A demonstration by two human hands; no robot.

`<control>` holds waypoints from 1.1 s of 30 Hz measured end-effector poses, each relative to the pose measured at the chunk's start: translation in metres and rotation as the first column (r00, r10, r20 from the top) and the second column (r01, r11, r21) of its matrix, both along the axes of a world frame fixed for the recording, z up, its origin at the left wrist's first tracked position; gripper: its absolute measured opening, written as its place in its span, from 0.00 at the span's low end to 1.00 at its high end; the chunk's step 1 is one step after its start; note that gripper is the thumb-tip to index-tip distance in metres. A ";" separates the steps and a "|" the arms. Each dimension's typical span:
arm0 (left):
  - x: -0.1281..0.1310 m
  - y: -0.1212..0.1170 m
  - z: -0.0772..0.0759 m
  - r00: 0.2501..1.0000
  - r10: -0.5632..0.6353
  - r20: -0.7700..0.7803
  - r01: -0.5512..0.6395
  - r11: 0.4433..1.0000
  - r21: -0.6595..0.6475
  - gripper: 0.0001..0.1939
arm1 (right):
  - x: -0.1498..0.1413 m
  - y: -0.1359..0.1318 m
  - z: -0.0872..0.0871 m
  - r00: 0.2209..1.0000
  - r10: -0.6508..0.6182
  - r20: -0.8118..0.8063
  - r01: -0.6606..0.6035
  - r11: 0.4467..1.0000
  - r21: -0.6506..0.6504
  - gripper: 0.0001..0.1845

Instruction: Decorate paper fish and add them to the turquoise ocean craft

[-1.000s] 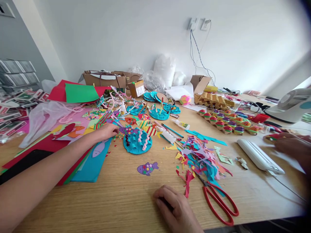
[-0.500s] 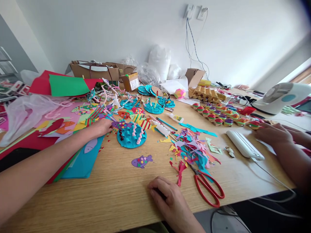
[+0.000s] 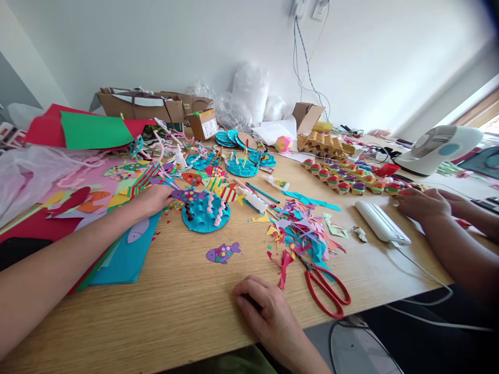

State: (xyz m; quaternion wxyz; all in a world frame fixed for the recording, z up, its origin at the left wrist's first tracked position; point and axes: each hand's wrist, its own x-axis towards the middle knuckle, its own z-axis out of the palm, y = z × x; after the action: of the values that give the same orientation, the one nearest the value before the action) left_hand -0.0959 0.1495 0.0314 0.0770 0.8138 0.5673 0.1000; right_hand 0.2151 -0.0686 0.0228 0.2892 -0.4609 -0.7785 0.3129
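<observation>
My left hand (image 3: 158,201) reaches across the colored papers to the left side of a round turquoise base (image 3: 200,221). Its fingers are bent together; whatever they grip, if anything, is hidden. Beside them a dotted purple paper fish (image 3: 189,195) stands at the base's edge, near twisted pink pipe cleaners (image 3: 217,214). My right hand (image 3: 261,306) rests loosely curled on the table near its front edge, with nothing visible in it. Between my hands lies another purple paper fish (image 3: 223,253) with colored dots. Red-handled scissors (image 3: 325,291) lie right of my right hand.
Paper scraps (image 3: 302,228) are heaped right of center. Glue bottles (image 3: 255,200) lie behind them. A white power bank (image 3: 382,222) with a cable sits at right, near another person's hands (image 3: 424,205) and painted egg cartons (image 3: 346,176). A white fan (image 3: 436,148) stands behind.
The view has turned right and down, so things appear further left. The other person's hands show more fully at the painted carton. My two hands stay almost in place on the table.
</observation>
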 end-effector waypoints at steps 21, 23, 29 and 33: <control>0.097 -0.145 0.047 0.660 0.293 0.691 0.285 0.754 -0.591 0.09 | -0.034 0.028 0.037 0.944 -0.225 -0.243 0.175 0.962 -0.211 0.04; 0.104 -0.145 0.045 0.647 0.296 0.703 0.286 0.761 -0.583 0.10 | -0.037 0.034 0.036 0.940 -0.257 -0.225 0.213 0.956 -0.203 0.03; 0.115 -0.142 0.037 0.679 0.267 0.684 0.256 0.787 -0.561 0.10 | -0.039 0.044 0.024 0.937 -0.293 -0.191 0.264 0.950 -0.164 0.04; 0.119 -0.139 0.029 0.716 0.223 0.661 0.251 0.802 -0.542 0.10 | -0.039 0.046 0.023 0.936 -0.314 -0.159 0.286 0.942 -0.174 0.04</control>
State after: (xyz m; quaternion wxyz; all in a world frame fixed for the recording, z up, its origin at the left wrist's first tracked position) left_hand 0.0230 0.0101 0.0609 0.5374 0.6517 0.4902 0.2147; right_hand 0.1760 -0.0224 0.0460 0.3695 -0.5638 -0.6431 0.3634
